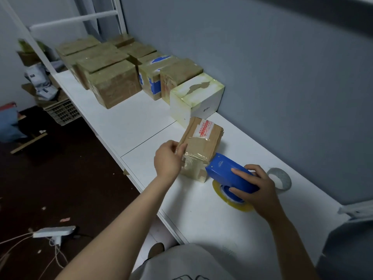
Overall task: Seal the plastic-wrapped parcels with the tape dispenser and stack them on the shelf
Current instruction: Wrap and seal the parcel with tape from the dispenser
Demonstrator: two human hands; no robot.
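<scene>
- The left hand steadies a small brown parcel on the white worktop. Its fingers curl over the parcel's near left edge and pinch it.
- The right hand is wrapped firmly round the blue tape dispenser, fingers over its back and thumb along the lower side.
- The dispenser's nose is at the parcel's near right corner. Whether its yellowish tape roll rests on the worktop or hangs just above it cannot be told.
- Glossy clear tape already lies across the parcel's top and near face, so this one looks partly sealed. I judge a strip is being laid or finished at that corner.
- Further along the same white surface, near the wall, stand rows of taped parcels, with a taped white box nearest. These appear sealed and put in place.
- What seems left is to finish and cut this strip, then set the parcel with the others. Whether more parcels wait out of view cannot be told.
- A spare roll of tape lies just beside the right hand.
</scene>
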